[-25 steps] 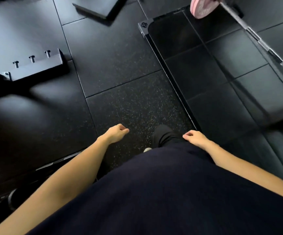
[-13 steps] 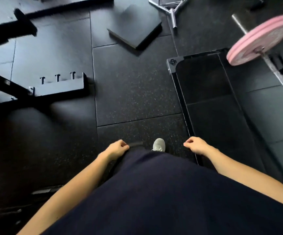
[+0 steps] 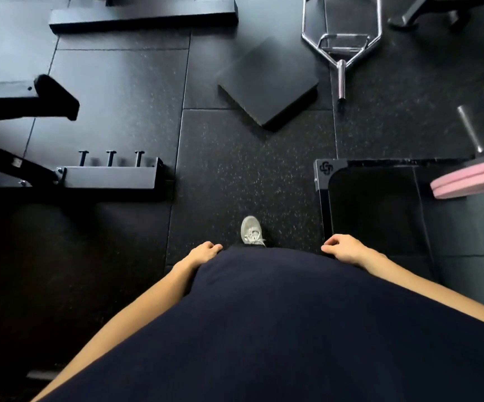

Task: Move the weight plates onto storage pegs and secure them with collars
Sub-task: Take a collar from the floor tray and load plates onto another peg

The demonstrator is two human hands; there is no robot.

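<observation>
Weight plates are the job, and as far as I can see none has been moved yet: the only ones in sight, 2 pink plates (image 3: 471, 179), sit on a barbell sleeve (image 3: 470, 132) at the right edge of the view, over the dark platform (image 3: 379, 204). I can't make out a collar on that sleeve. Going left to right across the rubber floor (image 3: 249, 169): at the left edge stands a black rack base (image 3: 110, 177) with 3 short upright pegs (image 3: 110, 158) along its top, all 3 bare; whether these are the storage pegs meant, I can't tell. Past it, toward the middle, a loose black mat square (image 3: 268, 82) lies on the floor, then a chrome hex bar (image 3: 341, 39) near the top edge, unloaded at the end that shows. So I judge the task at its very start, with stripping the plates, carrying them over and fitting collars all left to do. The person is standing on the floor, 1 grey shoe (image 3: 251, 231) forward. The left hand (image 3: 204, 252) hangs by the hip, fingers loosely curled, holding nothing. The right hand (image 3: 343, 249) hangs likewise at the other hip, near the platform's corner, loosely curled and empty, well apart from the pink plates.
</observation>
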